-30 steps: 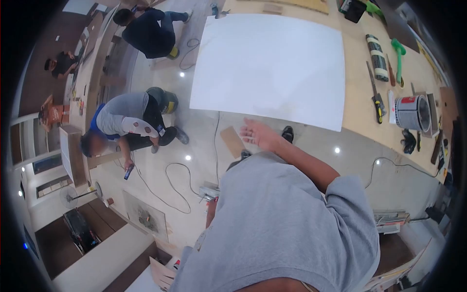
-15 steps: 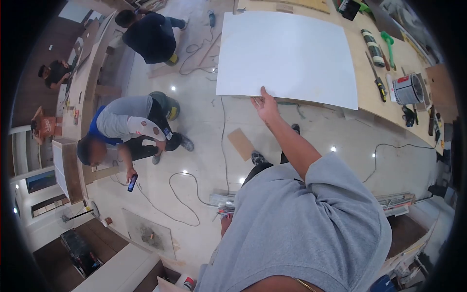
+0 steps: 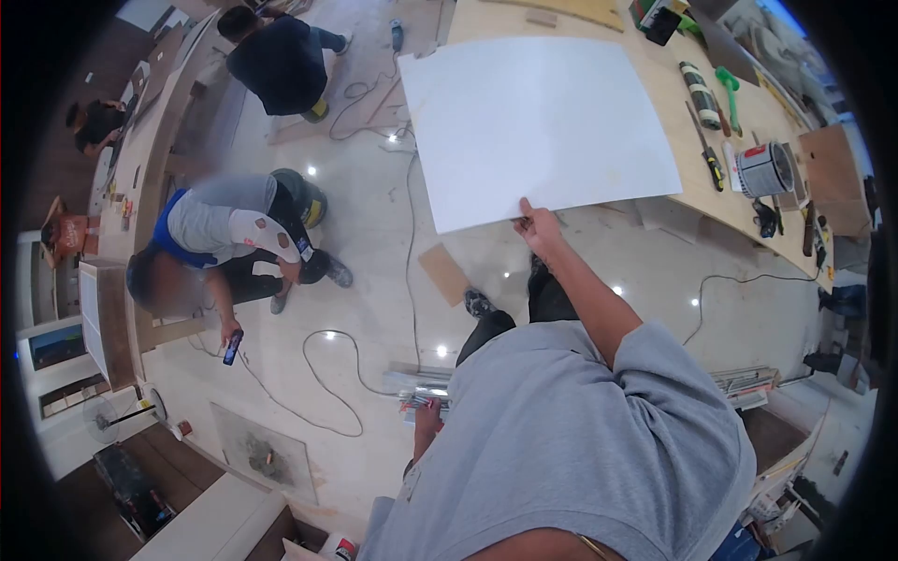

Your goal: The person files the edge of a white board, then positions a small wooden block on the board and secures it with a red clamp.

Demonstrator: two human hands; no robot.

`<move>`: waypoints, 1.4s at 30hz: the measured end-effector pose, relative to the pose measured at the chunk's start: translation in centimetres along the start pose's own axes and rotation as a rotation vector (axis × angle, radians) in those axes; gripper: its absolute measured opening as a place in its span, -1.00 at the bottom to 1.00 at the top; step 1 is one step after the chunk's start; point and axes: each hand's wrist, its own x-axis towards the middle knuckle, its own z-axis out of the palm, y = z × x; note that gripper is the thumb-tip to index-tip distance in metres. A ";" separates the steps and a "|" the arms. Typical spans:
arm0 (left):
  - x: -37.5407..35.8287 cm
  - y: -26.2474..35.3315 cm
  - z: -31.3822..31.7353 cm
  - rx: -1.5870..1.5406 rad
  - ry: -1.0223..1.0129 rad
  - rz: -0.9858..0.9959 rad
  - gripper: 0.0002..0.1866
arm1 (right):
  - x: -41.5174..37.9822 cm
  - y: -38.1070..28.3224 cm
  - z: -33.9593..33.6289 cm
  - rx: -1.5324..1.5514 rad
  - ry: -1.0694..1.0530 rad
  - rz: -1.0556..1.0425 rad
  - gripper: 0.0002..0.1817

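My right hand (image 3: 537,229) grips the near edge of a large thin white sheet (image 3: 543,122), its thumb on top and its fingers underneath. The sheet lies partly on a plywood-topped worktable (image 3: 720,201), and its left part juts out past the table's edge over the floor. Low at my left side, my left hand (image 3: 427,414) has its fingers closed beside a shiny bundle of metal strips (image 3: 419,385). Something small with red parts is at those fingers, too small to make out.
Tools, a green-handled one (image 3: 729,98) among them, and a can (image 3: 762,170) sit on the table's right side. A crouching person (image 3: 234,224) holds a phone at left; another person (image 3: 281,70) is farther back. Cables (image 3: 313,374) and a brown board (image 3: 443,274) lie on the floor.
The sheet has turned, its left end coming towards me and out over the floor. My right hand has shifted right and nearer, its fingers now closed on the edge.
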 end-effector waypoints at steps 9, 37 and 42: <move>-0.1 5.4 2.2 -0.159 0.200 -0.028 -0.39 | -5.6 -2.1 -10.2 -0.213 -0.159 0.043 -0.69; -19.3 9.5 28.3 0.024 0.442 -0.100 -0.44 | -10.6 -13.7 -26.3 -0.339 -0.192 -0.142 -0.37; -20.4 14.2 27.4 -0.081 0.381 -0.148 -0.39 | -10.4 -14.3 -27.8 -0.290 -0.293 -0.178 -0.32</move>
